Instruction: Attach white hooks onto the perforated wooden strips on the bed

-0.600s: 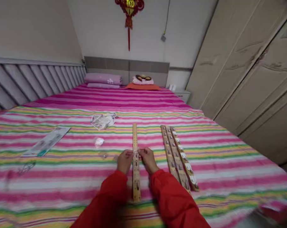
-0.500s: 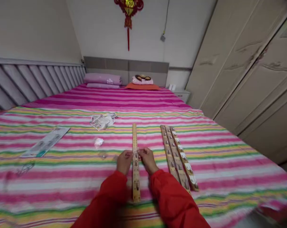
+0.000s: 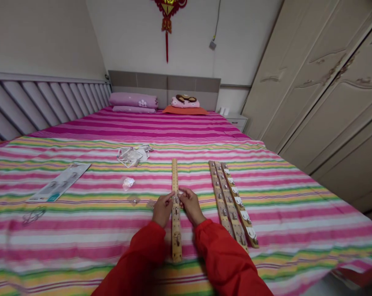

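1 l. hand [image 3: 163,209], 1 r. hand [image 3: 191,205], 2 red sleeves [image 3: 227,250]. wooden strips [image 3: 175,176]: 4 tot., i.e. 1 betw. hands w/ 3 metal clips [image 3: 177,239] visible, 3 grouped to the r., outermost w/ approx. 6 white pcs [image 3: 244,216]. sm. clear pkts [image 3: 134,201]: 2. white wad [image 3: 128,183]: 1. flat pack [image 3: 61,181]: 1. wrapper heap [image 3: 133,156]: 1, no. of pcs unclear. pillows: 2 purple [image 3: 129,100], 1 orange [image 3: 186,111]. wall ornament [image 3: 167,10]: 1. nightstand [image 3: 237,122]: 1.

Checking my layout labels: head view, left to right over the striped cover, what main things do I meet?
Flat package → small crumpled white piece → left hand → long strip → right hand → three side-by-side strips.
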`<state>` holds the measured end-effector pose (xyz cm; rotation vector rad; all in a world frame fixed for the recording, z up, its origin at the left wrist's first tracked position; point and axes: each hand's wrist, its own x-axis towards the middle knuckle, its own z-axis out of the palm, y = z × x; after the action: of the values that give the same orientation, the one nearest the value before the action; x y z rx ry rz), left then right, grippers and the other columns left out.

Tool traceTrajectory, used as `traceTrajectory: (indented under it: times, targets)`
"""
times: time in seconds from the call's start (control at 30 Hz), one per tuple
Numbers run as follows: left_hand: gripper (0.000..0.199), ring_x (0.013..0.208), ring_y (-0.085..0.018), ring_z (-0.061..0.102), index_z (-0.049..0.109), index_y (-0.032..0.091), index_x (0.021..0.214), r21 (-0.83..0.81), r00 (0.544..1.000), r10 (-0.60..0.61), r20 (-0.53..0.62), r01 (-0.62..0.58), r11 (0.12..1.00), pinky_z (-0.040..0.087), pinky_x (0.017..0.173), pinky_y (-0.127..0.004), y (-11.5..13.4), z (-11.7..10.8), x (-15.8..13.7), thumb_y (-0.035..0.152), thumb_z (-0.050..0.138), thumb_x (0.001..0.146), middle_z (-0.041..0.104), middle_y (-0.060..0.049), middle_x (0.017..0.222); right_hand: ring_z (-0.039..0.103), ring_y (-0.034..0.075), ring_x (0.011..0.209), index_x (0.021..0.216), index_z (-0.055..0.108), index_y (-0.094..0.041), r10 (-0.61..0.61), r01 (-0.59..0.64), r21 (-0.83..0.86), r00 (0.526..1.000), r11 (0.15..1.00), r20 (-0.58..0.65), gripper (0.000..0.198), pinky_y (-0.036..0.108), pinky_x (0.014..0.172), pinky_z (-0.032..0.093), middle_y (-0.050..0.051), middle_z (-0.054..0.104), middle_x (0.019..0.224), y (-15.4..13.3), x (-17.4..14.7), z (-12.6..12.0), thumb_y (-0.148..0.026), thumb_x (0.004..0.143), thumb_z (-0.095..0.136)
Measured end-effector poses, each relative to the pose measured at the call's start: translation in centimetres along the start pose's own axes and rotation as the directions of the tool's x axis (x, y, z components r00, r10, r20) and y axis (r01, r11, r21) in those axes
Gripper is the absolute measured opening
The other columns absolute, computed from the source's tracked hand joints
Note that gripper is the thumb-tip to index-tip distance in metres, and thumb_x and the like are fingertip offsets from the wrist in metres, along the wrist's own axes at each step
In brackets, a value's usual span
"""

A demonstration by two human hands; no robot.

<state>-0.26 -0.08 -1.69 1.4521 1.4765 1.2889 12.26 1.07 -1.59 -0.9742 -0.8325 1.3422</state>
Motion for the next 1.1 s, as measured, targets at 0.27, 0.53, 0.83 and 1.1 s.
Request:
traceTrajectory:
  times: [0.27,0.53,0.83,1.1]
  targets:
    - [0.042,0.072,-0.014,0.058,0.069,0.015,0.108,0.071,0.989,-0.080,0.126,0.071,0.995,0.046,0.074,-0.027,-0.1,-0.2,0.9,0.018,0.053,0.070,0.066,-0.002,0.081,0.042,0.006,0.041,0.097,0.069,-0.017,0.041,-0.026,-0.096,0.986,0.995,0.160,0.037,0.021,0.040,0.029,-0.008,0.053,0.057,-0.3,-0.3,-1.2,-0.020,0.060,0.066]
    - [0.052,0.056,-0.012,0.050,0.064,0.010,0.115,0.033,0.952,-0.221,0.210,0.220,0.975,0.041,0.060,-0.024,0.7,-0.6,1.5,0.020,0.060,0.065,0.058,0.004,0.056,0.042,0.005,0.045,0.097,0.070,-0.020,0.141,-0.118,-0.136,0.976,0.984,0.168,0.043,0.022,0.042,0.030,-0.006,0.050,0.066,-1.0,-0.1,-1.2,-0.013,0.055,0.070]
    - [0.046,0.073,-0.016,0.060,0.068,0.015,0.110,0.090,0.968,-0.170,0.185,0.156,0.984,0.047,0.071,-0.026,0.1,-0.7,1.4,0.021,0.061,0.065,0.069,0.000,0.071,0.041,0.006,0.043,0.098,0.072,-0.018,0.201,-0.186,-0.101,0.966,0.977,0.163,0.047,0.021,0.041,0.028,-0.007,0.051,0.060,-1.2,-0.1,-1.2,-0.008,0.053,0.063]
    - [0.047,0.075,-0.016,0.062,0.068,0.012,0.109,-0.035,0.955,-0.189,0.229,0.202,0.979,0.048,0.078,-0.029,0.5,-0.8,1.1,0.016,0.059,0.063,0.072,-0.001,0.078,0.042,0.006,0.042,0.096,0.072,-0.020,0.205,-0.201,-0.040,0.967,0.979,0.154,0.053,0.020,0.039,0.028,-0.008,0.054,0.062,-1.3,-0.2,-1.2,-0.004,0.046,0.061]
